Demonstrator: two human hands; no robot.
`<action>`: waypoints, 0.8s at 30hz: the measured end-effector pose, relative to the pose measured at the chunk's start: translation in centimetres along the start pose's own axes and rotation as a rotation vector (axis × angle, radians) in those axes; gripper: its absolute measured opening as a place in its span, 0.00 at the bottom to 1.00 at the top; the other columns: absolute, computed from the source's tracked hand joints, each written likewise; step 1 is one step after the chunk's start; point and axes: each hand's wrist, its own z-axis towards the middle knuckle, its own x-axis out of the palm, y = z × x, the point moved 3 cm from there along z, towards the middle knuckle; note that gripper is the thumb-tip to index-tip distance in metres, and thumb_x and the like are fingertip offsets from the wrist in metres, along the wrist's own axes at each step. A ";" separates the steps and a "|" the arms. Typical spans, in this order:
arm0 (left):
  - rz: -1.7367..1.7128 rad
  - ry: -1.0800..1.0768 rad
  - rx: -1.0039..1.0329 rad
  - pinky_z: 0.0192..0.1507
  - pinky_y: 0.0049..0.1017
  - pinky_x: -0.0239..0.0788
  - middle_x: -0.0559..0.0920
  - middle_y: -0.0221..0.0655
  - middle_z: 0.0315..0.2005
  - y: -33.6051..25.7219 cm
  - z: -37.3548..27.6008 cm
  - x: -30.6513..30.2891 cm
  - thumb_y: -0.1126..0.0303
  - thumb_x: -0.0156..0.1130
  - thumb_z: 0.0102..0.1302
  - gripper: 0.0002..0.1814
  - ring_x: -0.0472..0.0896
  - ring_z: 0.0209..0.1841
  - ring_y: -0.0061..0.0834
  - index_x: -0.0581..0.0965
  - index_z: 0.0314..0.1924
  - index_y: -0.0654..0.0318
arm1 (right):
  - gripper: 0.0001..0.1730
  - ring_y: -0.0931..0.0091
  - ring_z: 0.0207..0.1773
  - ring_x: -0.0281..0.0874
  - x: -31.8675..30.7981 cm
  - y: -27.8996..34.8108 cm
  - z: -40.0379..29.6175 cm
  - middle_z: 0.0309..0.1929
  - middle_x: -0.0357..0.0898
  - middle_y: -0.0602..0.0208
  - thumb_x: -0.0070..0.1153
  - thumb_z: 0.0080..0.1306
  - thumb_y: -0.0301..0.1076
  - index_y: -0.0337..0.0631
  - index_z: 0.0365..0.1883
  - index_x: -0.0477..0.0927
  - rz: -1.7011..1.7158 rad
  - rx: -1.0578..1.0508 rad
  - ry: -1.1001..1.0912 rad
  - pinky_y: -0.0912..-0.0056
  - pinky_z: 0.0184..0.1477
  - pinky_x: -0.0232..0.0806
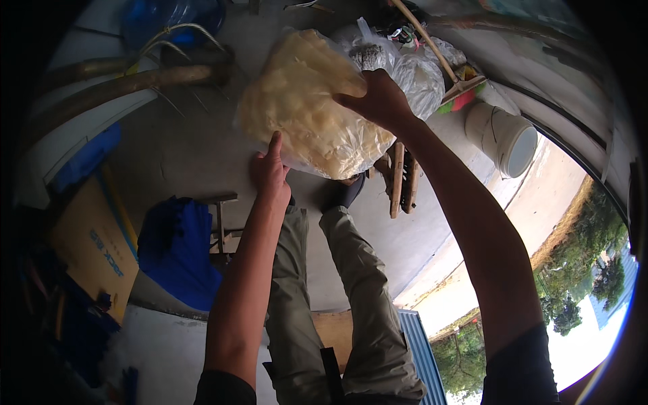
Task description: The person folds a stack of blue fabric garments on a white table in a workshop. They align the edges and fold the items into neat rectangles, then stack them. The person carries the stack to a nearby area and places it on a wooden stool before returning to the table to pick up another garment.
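Between my two hands I hold up a large clear plastic bag (309, 101) with yellowish, flaky-looking contents that I cannot identify. My left hand (272, 169) grips its lower left edge, thumb on the near face and fingers hidden behind. At the upper right side my right hand (377, 101) clasps the bag, its thumb lying across the plastic. The bag hangs above the concrete floor and hides part of my feet. Behind its right side are other clear plastic bags (420, 81), one with dark grey stuff inside.
A broom (460, 87) and a white bucket (498, 136) are at the right, near the wide doorway. Wooden slats (398, 182) lie by my foot. Wooden-handled forks (177, 76) with metal tines jut in from the left. A blue cloth (177, 248) and cardboard box (96, 240) sit lower left.
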 end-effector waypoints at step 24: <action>-0.133 0.221 0.330 0.73 0.34 0.62 0.75 0.32 0.66 -0.7 -4.6 0.3 0.72 0.78 0.62 0.42 0.72 0.68 0.30 0.66 0.73 0.61 | 0.47 0.59 0.53 0.84 -1.0 0.0 -5.5 0.49 0.84 0.47 0.76 0.55 0.62 0.31 0.57 0.75 0.335 0.066 0.023 0.58 0.58 0.72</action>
